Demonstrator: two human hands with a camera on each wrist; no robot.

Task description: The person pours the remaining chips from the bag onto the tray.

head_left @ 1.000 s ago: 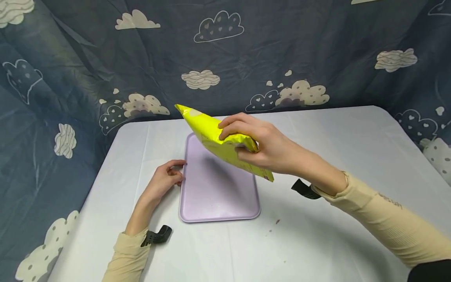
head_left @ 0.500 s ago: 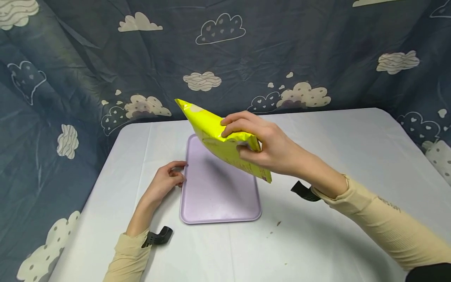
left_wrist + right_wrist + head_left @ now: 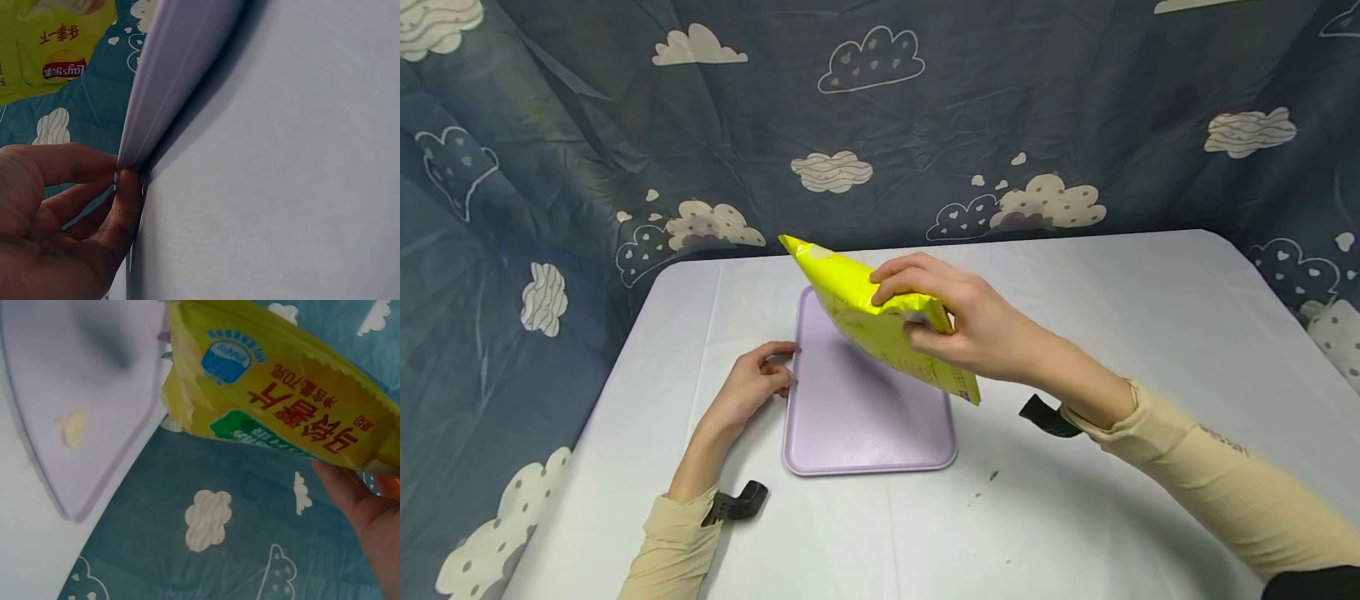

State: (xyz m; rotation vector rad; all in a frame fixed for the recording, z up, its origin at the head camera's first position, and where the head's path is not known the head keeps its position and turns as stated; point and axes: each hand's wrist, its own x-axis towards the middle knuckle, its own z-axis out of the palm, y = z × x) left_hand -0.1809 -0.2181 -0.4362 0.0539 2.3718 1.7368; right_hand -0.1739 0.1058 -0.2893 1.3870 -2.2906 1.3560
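My right hand [image 3: 977, 321] grips a yellow bag of potato chips [image 3: 880, 333] by its near right end, fingers on top and thumb below. Tilted over the purple tray [image 3: 865, 433], the bag has its pointed far corner up to the left. In the right wrist view a pale yellow chip [image 3: 73, 429] lies on the tray; the bag hides that spot in the head view. At the tray's left side, my left hand [image 3: 751, 379] pinches the rim between thumb and fingers, as the left wrist view [image 3: 75, 212] shows closely.
A white cloth covers the table [image 3: 1075, 500], with a few small dark specks [image 3: 994, 476] right of the tray. Dark blue cloud-patterned fabric [image 3: 880, 125] hangs behind and at the sides. Each wrist wears a black camera strap [image 3: 741, 502].
The bag and my right hand rose slightly, then came down a little lower over the tray. My left hand has stayed at the tray's rim.
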